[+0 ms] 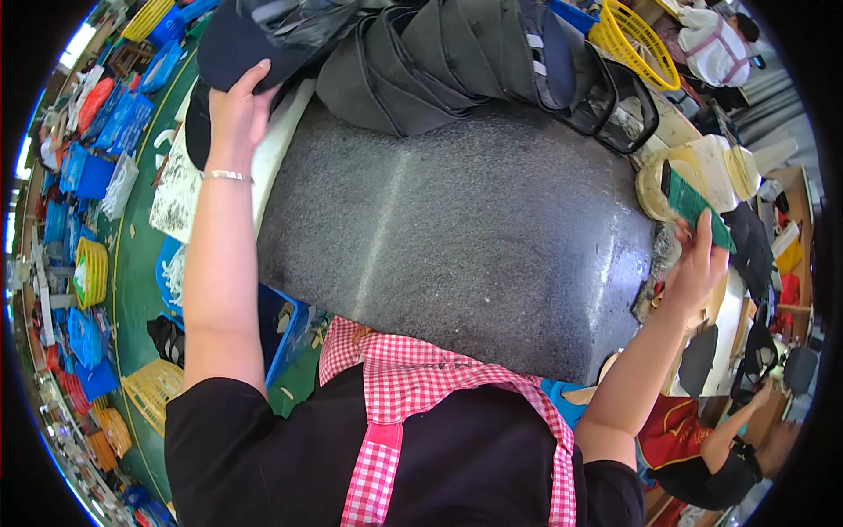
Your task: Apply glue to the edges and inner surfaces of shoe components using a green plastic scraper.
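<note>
At the far left of the work surface, my left hand (239, 121) is closed on the edge of a dark, rounded fabric piece (241, 53), its thumb on top. Beside that piece, several black curved fabric pieces (421, 66) lie overlapped in a row along the far edge. My right hand (694, 268) is out to the right, its fingers closed round a flat green oblong block (698, 209) with a dark end. A round, pale yellowish pad or container (652, 193) lies just beyond that block. Between my hands stretches a dark speckled work surface (457, 237).
A white stained board (281, 158) sits under the fabric at left. Blue bins (285, 338) stand by my left elbow, and a yellow basket (637, 44) is at the far right. Other people work at the far right (711, 44) and lower right (711, 457).
</note>
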### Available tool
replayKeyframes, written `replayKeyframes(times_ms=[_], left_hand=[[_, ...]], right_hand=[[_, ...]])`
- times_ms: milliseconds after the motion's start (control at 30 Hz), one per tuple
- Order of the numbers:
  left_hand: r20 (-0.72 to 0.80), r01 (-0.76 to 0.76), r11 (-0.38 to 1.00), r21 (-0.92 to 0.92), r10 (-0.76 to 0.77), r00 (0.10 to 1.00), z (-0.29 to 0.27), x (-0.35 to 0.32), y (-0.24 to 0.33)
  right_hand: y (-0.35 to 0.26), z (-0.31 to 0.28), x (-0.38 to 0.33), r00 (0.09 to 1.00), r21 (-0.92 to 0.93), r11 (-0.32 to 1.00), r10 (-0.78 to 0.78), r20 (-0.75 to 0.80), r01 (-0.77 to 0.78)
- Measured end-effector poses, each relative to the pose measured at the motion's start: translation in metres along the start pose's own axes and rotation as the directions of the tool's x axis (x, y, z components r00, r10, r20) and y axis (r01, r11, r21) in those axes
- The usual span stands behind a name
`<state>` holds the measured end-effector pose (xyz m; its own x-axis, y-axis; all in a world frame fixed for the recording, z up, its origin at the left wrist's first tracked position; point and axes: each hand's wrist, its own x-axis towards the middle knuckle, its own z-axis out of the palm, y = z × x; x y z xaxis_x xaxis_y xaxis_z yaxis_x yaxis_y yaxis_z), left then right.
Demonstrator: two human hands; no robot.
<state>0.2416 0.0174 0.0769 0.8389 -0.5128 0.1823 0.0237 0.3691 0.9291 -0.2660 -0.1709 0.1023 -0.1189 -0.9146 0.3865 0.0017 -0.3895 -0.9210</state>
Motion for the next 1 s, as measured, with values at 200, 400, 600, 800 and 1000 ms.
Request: replayKeyframes(times_ms=[200,400,600,800,1000], left_hand=[[0.069,0.086,-0.194,0.977,0.672,0.737,0.021,0.035,0.015],[0.743,-0.91,-0.019,0.413,0.586,0.325,0.188,0.016,0.017],[0.757,-0.937,0.002,0.35,-0.589,0.282,0.29,-0.012,0.019],[0.892,-0.921,0.167,0.353,-0.358,0.277,0.286,0.03,0.003],[0.999,-0.811,0.583,-0.042,0.023,-0.035,0.279,0.022,-0.016]], right_hand=[[0.049,-0.034,0.056,0.994,-0.688,0.724,-0.102,-0.045,0.043],[0.053,-0.035,0.067,0.961,-0.864,0.432,-0.204,0.185,0.258],[0.071,-0.052,0.089,0.993,-0.796,0.604,0.115,0.03,-0.046],[0.073,-0.051,0.084,0.957,-0.357,0.894,0.289,-0.001,-0.27],[0.077,-0.059,0.086,0.961,-0.46,0.847,0.269,-0.063,-0.267]])
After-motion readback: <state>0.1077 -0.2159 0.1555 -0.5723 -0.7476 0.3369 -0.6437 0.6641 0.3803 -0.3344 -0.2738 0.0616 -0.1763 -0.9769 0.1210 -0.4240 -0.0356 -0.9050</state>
